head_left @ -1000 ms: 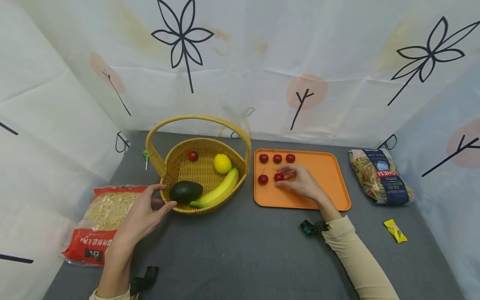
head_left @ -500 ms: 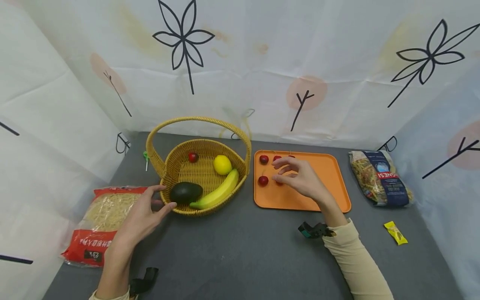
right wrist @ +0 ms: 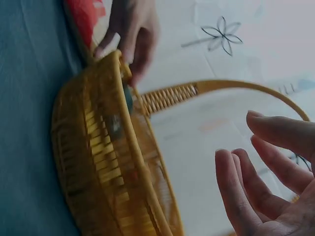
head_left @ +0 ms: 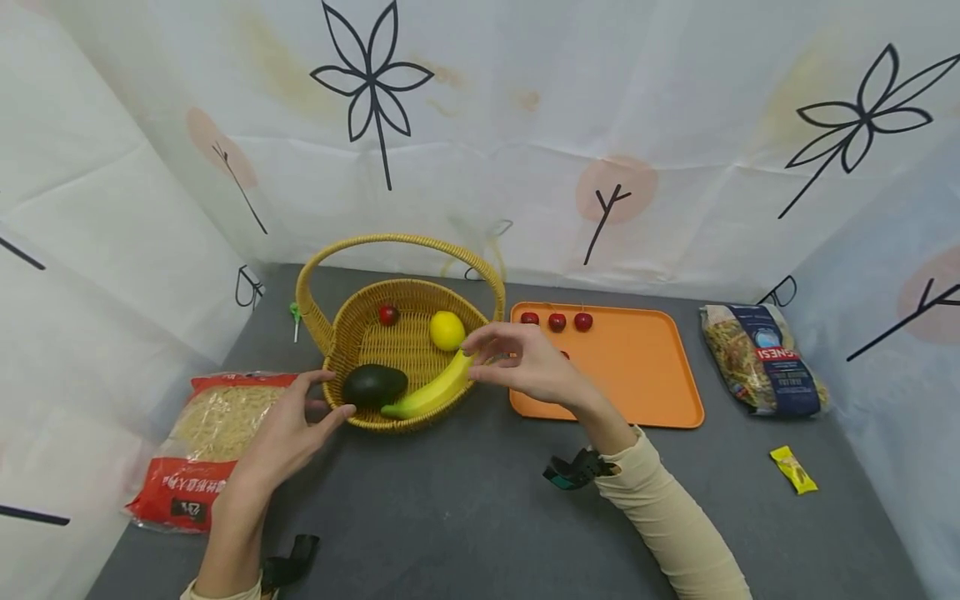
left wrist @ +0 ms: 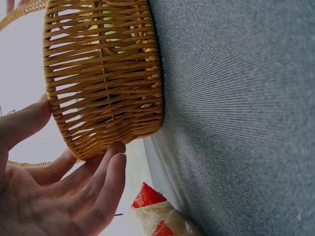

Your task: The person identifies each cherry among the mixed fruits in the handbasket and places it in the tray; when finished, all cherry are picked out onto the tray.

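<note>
A yellow woven basket (head_left: pixel 420 287) with a tall handle holds an avocado (head_left: pixel 374 385), a banana (head_left: pixel 427 397), a lemon (head_left: pixel 447 331) and one cherry (head_left: pixel 387 315). My left hand (head_left: pixel 288 425) touches the basket's near left side, thumb at the rim and fairly straight fingers along the wicker. My right hand (head_left: pixel 528 362) hovers by the basket's right rim, near the banana's upper end. Its thumb and fingers stand apart with nothing visible between them in the right wrist view. On the orange tray (head_left: pixel 637 358), three cherries (head_left: pixel 557 322) form a back row. Another cherry (head_left: pixel 565 355) is mostly hidden behind the right hand.
A red pasta bag (head_left: pixel 187 467) lies beside the left forearm. To the right of the tray are a blue-labelled pasta bag (head_left: pixel 765 358) and a small yellow packet (head_left: pixel 792 469). A green-topped stick (head_left: pixel 295 321) lies behind the basket's left side. Printed fabric walls enclose the table.
My right hand has let go of a cherry on the tray, lifted off, and moved left to the basket's right rim. The left hand has stayed at the basket.
</note>
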`<state>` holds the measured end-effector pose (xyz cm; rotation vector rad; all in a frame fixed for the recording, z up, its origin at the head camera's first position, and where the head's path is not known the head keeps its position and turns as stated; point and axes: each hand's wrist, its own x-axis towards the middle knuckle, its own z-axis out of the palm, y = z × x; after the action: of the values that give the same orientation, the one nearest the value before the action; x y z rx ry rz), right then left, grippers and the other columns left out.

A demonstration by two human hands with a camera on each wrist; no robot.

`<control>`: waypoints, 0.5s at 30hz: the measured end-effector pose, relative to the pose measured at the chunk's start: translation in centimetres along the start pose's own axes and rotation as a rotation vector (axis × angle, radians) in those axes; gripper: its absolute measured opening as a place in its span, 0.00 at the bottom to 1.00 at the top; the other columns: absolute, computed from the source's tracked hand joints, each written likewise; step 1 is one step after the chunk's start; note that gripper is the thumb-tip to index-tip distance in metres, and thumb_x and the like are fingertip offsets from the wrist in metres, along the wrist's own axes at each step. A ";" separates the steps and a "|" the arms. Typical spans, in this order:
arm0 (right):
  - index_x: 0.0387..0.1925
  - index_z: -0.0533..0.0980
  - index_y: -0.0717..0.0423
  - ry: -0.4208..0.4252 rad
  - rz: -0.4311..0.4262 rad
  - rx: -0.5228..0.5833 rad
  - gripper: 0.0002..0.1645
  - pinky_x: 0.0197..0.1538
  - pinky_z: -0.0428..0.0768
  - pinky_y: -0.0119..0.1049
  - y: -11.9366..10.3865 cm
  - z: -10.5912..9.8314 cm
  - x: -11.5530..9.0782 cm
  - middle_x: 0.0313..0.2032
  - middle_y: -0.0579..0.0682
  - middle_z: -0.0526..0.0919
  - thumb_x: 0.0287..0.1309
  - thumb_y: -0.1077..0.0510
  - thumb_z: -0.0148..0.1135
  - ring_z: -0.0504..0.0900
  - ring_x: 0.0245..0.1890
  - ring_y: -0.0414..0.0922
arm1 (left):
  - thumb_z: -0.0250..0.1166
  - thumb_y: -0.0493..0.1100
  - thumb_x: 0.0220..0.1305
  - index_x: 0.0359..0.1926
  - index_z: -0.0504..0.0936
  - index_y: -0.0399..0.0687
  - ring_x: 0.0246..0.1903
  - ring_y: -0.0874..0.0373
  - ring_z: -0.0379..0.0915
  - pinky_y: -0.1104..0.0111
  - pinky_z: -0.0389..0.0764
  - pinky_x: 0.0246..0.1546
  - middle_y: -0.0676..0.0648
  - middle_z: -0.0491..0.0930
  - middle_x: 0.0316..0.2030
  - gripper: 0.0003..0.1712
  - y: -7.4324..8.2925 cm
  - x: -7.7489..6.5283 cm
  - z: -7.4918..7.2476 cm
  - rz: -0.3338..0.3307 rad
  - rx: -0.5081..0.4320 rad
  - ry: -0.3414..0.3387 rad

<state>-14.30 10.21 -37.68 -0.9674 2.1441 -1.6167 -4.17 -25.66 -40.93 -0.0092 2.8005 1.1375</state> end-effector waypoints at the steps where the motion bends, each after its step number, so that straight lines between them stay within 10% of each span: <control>1: 0.58 0.83 0.61 -0.013 -0.005 0.012 0.19 0.54 0.91 0.40 0.0 0.5 0.7 0.56 0.62 0.86 0.68 0.65 0.72 0.89 0.51 0.48 | 0.71 0.54 0.75 0.78 0.64 0.36 0.66 0.28 0.78 0.36 0.83 0.60 0.26 0.68 0.75 0.43 0.0 0.0 0.0 0.001 0.000 0.001; 15: 0.62 0.82 0.57 -0.052 0.075 -0.081 0.21 0.58 0.87 0.37 1.3 5.1 11.6 0.62 0.59 0.85 0.71 0.58 0.72 0.87 0.58 0.53 | 0.71 0.54 0.75 0.77 0.65 0.35 0.65 0.28 0.78 0.36 0.83 0.60 0.26 0.69 0.74 0.43 0.0 0.1 0.0 0.000 0.001 0.003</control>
<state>-20.23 -0.97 -38.69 -0.9297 2.1985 -1.4652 -4.26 -25.67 -40.95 -0.0112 2.8033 1.1375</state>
